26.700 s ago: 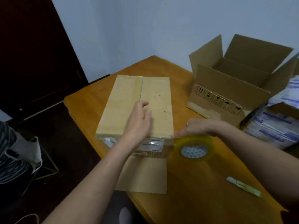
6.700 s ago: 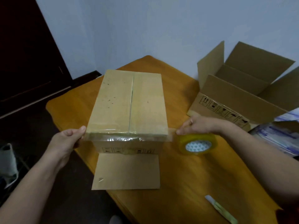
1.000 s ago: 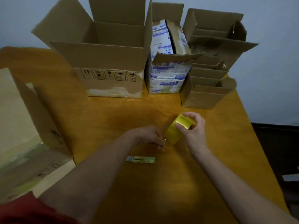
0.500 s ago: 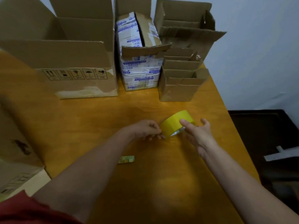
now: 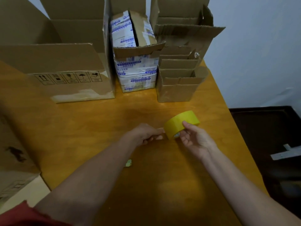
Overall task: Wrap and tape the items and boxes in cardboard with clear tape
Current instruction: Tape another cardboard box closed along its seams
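Since half a second ago the right hand (image 5: 195, 141) is closing on the tape roll (image 5: 180, 122), thumb over the yellow band and fingers curling under the core; before, it was lying open beside the roll.

The wooden table (image 5: 162, 185) is ending at its right edge just past the right forearm, with dark floor (image 5: 268, 144) beyond. Bare wood is lying open between the hands and the far boxes.

A large open box (image 5: 65, 66) is standing far left, its flaps cut off by the frame. A taped box (image 5: 14, 152) is showing at the near left, mostly out of view. A box in printed tape (image 5: 136, 70) is sitting just right of the large one, and stacked small open boxes (image 5: 177, 79) are sitting beside it, near the right edge.

The roll is sitting right of the table's centre. The left hand (image 5: 143, 134), fingers curled, is pinching at the roll's left rim; whether a tape end is between the fingertips is too blurred to tell. A small green object (image 5: 129, 163) is peeking from behind the left forearm, mostly hidden.
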